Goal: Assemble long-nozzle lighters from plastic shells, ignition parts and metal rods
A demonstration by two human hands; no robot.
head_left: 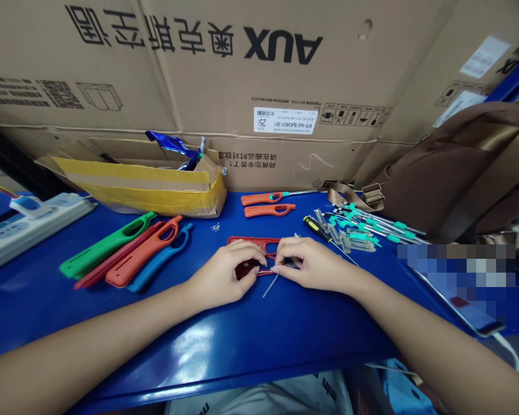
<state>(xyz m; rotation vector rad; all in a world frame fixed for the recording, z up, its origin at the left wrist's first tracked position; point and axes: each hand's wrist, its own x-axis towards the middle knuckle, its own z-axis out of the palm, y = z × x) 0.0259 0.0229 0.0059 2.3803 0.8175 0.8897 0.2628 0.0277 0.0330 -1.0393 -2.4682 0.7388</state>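
Two red lighter casing pieces (244, 239) lie on the blue tabletop between my hands, partly covered by my fingers. My left hand (222, 274) curls its thumb and fingers around the left end of the nearer red piece. Over its right part, my right hand (311, 262) has thumb and forefinger pinched together; what they hold is hidden. A thin translucent strip (270, 286) slants out below those right fingertips. Just to the right lies a screwdriver (316, 227) with a yellow and black handle, beside several clear plastic pieces (343, 237).
Green (99, 251), red, orange and blue lighter casings lie at left. Two orange casings (263, 211) rest behind my hands. Metal rods with teal parts (372, 222), a phone (458, 300) and a brown bag (450, 173) are right. A taped carton (155, 193) and power strip (34, 222) stand left.
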